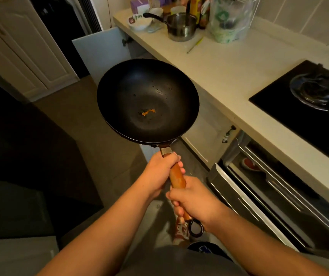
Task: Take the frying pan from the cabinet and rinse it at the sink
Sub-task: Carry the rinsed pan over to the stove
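Nearest, the right hand (194,200) grips the wooden handle's (177,177) end and the left hand (160,172) clamps it just ahead, likely sharing the weight, so the pan (147,100) rides level beyond them, left of the counter (229,76).

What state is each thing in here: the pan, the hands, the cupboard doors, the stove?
Frying pan: held level in the air, orange residue in its bottom.
Left hand: closed round the handle, nearer the pan.
Right hand: closed round the handle's end.
Far cabinet door: swung open.
Pull-out rack: drawn out.
Gas burner: no flame visible.
Steel saucepan: upright, uncovered.
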Action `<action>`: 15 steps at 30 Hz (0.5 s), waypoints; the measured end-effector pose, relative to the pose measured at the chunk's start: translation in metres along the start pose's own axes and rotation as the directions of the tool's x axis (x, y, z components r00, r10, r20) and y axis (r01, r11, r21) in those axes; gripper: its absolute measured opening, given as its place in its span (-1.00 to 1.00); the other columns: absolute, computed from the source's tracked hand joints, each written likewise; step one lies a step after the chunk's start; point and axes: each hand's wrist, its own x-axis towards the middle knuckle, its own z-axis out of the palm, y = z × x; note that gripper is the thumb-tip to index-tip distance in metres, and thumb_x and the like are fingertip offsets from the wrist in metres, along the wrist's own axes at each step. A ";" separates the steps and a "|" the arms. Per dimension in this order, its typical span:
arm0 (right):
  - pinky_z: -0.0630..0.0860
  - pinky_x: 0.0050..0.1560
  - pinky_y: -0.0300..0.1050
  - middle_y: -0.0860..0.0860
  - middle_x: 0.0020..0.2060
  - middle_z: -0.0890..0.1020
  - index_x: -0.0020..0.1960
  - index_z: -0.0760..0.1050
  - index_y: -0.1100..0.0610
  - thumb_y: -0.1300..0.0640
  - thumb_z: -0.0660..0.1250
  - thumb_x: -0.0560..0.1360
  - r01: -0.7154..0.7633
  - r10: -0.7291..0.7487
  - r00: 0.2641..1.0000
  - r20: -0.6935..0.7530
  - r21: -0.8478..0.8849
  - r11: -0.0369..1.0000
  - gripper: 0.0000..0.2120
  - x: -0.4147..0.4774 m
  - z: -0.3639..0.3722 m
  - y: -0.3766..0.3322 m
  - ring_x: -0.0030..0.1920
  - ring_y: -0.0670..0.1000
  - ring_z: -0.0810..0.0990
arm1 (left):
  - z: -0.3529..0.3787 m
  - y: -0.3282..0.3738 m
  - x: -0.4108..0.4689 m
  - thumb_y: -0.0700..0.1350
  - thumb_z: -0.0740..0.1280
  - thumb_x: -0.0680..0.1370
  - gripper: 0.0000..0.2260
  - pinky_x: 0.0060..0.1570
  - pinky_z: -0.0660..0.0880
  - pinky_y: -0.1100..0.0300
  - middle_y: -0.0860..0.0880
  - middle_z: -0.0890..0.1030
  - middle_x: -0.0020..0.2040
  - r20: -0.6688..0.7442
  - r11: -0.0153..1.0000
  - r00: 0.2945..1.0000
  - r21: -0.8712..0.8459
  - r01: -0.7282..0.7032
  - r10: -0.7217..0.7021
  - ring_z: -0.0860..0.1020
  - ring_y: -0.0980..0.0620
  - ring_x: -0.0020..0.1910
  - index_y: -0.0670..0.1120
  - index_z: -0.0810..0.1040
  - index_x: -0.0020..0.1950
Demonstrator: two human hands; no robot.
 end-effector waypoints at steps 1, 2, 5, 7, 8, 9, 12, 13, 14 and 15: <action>0.39 -0.56 -0.23 -0.04 -0.57 0.43 -0.32 0.39 0.11 0.34 0.26 0.45 -0.006 0.006 1.000 -0.008 -0.008 1.000 -0.77 0.014 -0.006 -0.010 -0.59 -0.08 0.41 | 0.002 0.011 0.014 -0.24 0.26 0.58 -0.88 -0.30 0.58 0.22 -0.04 0.57 -0.36 -0.008 1.000 1.000 0.006 0.004 -0.004 0.58 0.08 -0.40 -0.16 0.51 -0.15; 0.39 -0.56 -0.24 -0.04 -0.58 0.43 -0.34 0.39 0.11 0.35 0.26 0.45 -0.007 0.007 1.000 -0.016 -0.019 1.000 -0.76 0.027 -0.012 -0.021 -0.60 -0.08 0.40 | 0.004 0.022 0.028 -0.25 0.25 0.58 -0.89 -0.32 0.58 0.23 -0.05 0.56 -0.36 -0.017 1.000 1.000 0.011 0.006 -0.006 0.58 0.08 -0.41 -0.18 0.50 -0.13; 0.38 -0.55 -0.24 0.00 -0.59 0.42 -0.36 0.38 0.13 0.36 0.26 0.45 0.011 -0.013 0.999 -0.035 -0.065 0.998 -0.74 0.053 -0.030 -0.053 -0.62 -0.05 0.40 | 0.008 0.051 0.062 -0.26 0.24 0.58 -0.95 -0.35 0.57 0.23 -0.08 0.55 -0.35 -0.043 1.000 0.999 0.001 0.010 -0.010 0.57 0.07 -0.42 -0.20 0.48 -0.06; 0.37 -0.59 -0.28 -0.03 -0.63 0.43 -0.35 0.39 0.17 0.34 0.27 0.47 0.035 -0.037 0.999 -0.023 -0.073 0.997 -0.76 0.065 -0.040 -0.071 -0.65 -0.06 0.41 | 0.011 0.066 0.082 -0.26 0.25 0.58 -0.98 -0.34 0.57 0.22 -0.09 0.55 -0.32 -0.049 1.000 0.999 -0.007 0.016 -0.016 0.57 0.06 -0.41 -0.20 0.47 -0.03; 0.36 -0.60 -0.30 -0.04 -0.65 0.44 -0.35 0.40 0.17 0.33 0.28 0.47 0.036 -0.038 0.999 -0.020 -0.076 0.996 -0.77 0.070 -0.045 -0.079 -0.66 -0.08 0.41 | 0.012 0.073 0.091 -0.26 0.26 0.58 -0.98 -0.33 0.57 0.20 -0.09 0.55 -0.31 -0.044 1.000 0.999 -0.016 0.023 -0.023 0.57 0.05 -0.40 -0.19 0.46 -0.02; 0.36 -0.61 -0.32 -0.05 -0.65 0.45 -0.34 0.42 0.17 0.31 0.28 0.47 0.031 -0.033 0.999 -0.028 -0.085 0.996 -0.78 0.076 -0.051 -0.087 -0.67 -0.09 0.42 | 0.012 0.079 0.101 -0.25 0.26 0.58 -0.98 -0.31 0.57 0.19 -0.10 0.55 -0.30 -0.036 0.999 0.999 -0.024 0.029 -0.030 0.57 0.04 -0.38 -0.19 0.46 -0.01; 0.41 -0.55 -0.28 -0.03 -0.61 0.48 -0.31 0.47 0.14 0.24 0.30 0.45 -0.009 -0.003 0.996 -0.093 -0.128 0.992 -0.84 0.098 -0.062 -0.108 -0.62 -0.06 0.46 | 0.010 0.097 0.130 -0.26 0.25 0.59 -0.97 -0.33 0.57 0.18 -0.11 0.55 -0.29 -0.004 1.000 1.000 -0.003 0.012 -0.012 0.58 0.03 -0.38 -0.21 0.47 -0.02; 0.43 -0.51 -0.23 -0.01 -0.59 0.49 -0.31 0.48 0.13 0.23 0.30 0.44 -0.008 -0.006 0.994 -0.105 -0.132 0.991 -0.84 0.107 -0.065 -0.114 -0.59 -0.03 0.46 | 0.009 0.103 0.140 -0.25 0.25 0.59 -0.95 -0.34 0.58 0.19 -0.11 0.55 -0.30 0.007 1.000 1.000 0.028 -0.003 0.003 0.59 0.04 -0.39 -0.22 0.48 -0.04; 0.44 -0.48 -0.18 0.00 -0.57 0.49 -0.32 0.49 0.11 0.23 0.29 0.44 0.002 -0.017 0.994 -0.109 -0.136 0.991 -0.84 0.115 -0.068 -0.120 -0.57 -0.01 0.46 | 0.008 0.108 0.150 -0.24 0.26 0.59 -0.93 -0.34 0.58 0.20 -0.11 0.56 -0.30 0.016 0.998 1.000 0.061 -0.014 0.013 0.59 0.05 -0.39 -0.22 0.50 -0.05; 0.45 -0.47 -0.16 0.01 -0.57 0.50 -0.33 0.49 0.09 0.22 0.30 0.44 0.013 -0.028 0.994 -0.108 -0.139 0.990 -0.83 0.124 -0.070 -0.125 -0.56 0.00 0.47 | 0.007 0.114 0.160 -0.24 0.26 0.59 -0.91 -0.33 0.59 0.20 -0.10 0.57 -0.31 0.020 0.996 1.000 0.086 -0.016 0.015 0.60 0.06 -0.39 -0.23 0.51 -0.07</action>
